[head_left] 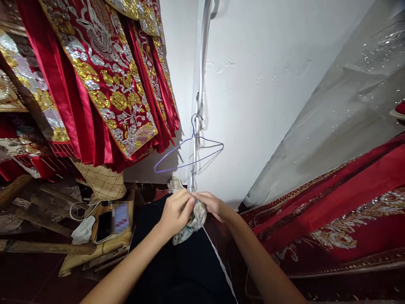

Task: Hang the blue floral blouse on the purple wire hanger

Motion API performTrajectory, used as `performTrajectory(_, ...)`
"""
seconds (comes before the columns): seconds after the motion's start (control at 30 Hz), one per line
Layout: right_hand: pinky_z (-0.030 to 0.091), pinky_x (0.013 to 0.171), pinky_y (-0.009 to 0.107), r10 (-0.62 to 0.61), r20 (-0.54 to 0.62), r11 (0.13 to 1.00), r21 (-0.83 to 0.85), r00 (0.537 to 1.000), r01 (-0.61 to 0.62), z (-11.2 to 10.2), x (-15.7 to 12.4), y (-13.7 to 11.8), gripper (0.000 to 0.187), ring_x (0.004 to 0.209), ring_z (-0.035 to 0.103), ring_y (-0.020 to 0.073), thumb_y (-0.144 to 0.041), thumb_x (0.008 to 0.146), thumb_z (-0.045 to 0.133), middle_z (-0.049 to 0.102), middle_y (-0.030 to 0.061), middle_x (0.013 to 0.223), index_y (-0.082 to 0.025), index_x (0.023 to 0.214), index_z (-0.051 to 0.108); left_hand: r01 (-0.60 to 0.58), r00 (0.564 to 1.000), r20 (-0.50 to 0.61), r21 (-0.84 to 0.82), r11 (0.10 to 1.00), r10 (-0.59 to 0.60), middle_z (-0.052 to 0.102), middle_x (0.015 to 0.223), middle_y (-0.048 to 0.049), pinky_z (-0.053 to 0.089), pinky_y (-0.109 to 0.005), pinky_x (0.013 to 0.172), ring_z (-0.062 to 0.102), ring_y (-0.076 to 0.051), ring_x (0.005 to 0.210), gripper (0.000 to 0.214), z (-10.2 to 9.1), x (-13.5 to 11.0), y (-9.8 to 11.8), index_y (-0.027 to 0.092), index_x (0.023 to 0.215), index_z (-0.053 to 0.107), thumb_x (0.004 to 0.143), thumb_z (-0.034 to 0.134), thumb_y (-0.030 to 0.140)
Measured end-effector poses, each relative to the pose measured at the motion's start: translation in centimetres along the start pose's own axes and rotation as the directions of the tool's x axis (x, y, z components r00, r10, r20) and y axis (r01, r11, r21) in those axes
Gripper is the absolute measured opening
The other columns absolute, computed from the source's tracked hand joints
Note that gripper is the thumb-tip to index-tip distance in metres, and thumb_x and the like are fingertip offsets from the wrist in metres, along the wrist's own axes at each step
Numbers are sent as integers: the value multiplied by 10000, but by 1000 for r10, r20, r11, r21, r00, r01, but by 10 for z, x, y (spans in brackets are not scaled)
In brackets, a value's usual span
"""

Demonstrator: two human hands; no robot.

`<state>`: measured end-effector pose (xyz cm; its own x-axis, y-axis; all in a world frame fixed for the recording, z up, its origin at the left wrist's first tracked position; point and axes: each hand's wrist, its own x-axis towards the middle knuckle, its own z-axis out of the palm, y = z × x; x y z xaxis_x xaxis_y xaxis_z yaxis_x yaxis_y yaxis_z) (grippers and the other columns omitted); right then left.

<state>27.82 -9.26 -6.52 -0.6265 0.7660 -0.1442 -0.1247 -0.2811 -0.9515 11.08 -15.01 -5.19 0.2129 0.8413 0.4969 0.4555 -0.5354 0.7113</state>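
My left hand (pixel 174 214) and my right hand (pixel 212 204) meet in front of me, both closed on a small crumpled piece of pale patterned cloth (pixel 193 221). The fingertips pinch together at its top, right by a thin vertical metal rod (pixel 191 169) against the white wall. A purple wire hanger (pixel 190 150) hangs on that rod just above my hands. Below my hands lies dark fabric with a white stripe (pixel 186 270).
Red garments with gold and silver embroidery (pixel 107 80) hang at the upper left. More red embroidered cloth (pixel 341 219) and sheer sequinned grey fabric (pixel 341 109) lie at the right. A wooden stool with a phone (pixel 104 226), a white rag and wooden pieces sit at lower left.
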Motion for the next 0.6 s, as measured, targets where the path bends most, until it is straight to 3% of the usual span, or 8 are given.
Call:
performTrajectory(0.07,433,684,268,-78,54,994,-67,995,82,5,-5,-6,274,715,572,152,-414,798,726,637,14,761,-151,841,661,43,996,-69,-75,996,-48,617,1015,-90,434,-341,888,565,-234,968,228,4,3,-4,212,1013,608,986,445,369)
performTrajectory(0.13,411,658,267,-146,117,967,-193,982,167,11,-9,-16,185,690,542,145,-300,743,740,615,0,745,-159,817,647,103,995,25,-163,981,-100,621,1124,-91,436,-342,931,567,-239,1032,287,8,5,-10,217,1163,578,981,445,396)
performTrajectory(0.2,377,617,259,-206,130,895,-375,970,240,13,-15,-29,99,651,498,133,-214,722,697,573,-15,695,-166,750,615,155,973,200,-181,971,-118,648,1019,-68,451,-323,880,582,-221,930,331,8,3,-18,195,1086,606,991,407,441)
performTrajectory(0.27,324,559,249,-303,22,802,-534,953,268,10,-22,-43,104,602,440,118,-166,716,633,496,-34,624,-182,665,545,175,938,322,-110,978,-132,622,813,-29,442,-290,775,549,-188,770,391,3,1,-27,173,854,614,973,432,498)
performTrajectory(0.33,273,521,245,-444,-188,731,-641,876,232,1,-30,-53,158,569,394,110,-137,688,609,427,-46,584,-198,625,478,188,922,349,-27,982,-167,572,711,-6,413,-266,704,507,-166,699,428,-8,-1,-35,165,733,589,928,504,536)
performTrajectory(0.4,253,515,244,-575,-355,698,-683,737,215,-8,-36,-59,163,557,369,109,-122,667,609,405,-52,581,-207,654,470,204,922,332,16,979,-198,556,686,0,396,-257,671,493,-163,682,432,-23,-3,-40,163,717,606,895,541,551)
performTrajectory(0.5,281,531,246,-695,-455,689,-643,557,335,-16,-36,-62,198,554,380,120,-126,681,612,472,-54,618,-225,827,523,203,924,317,67,977,-214,524,645,5,366,-252,630,462,-153,642,430,-47,-3,-46,164,704,621,870,558,556)
performTrajectory(0.6,391,599,261,-714,-471,698,-538,518,474,-15,-15,-59,310,666,521,162,-179,746,582,631,7,831,-234,1051,557,208,911,330,147,967,-246,433,588,22,296,-246,572,385,-123,579,434,-62,-5,-48,168,640,559,841,600,551)
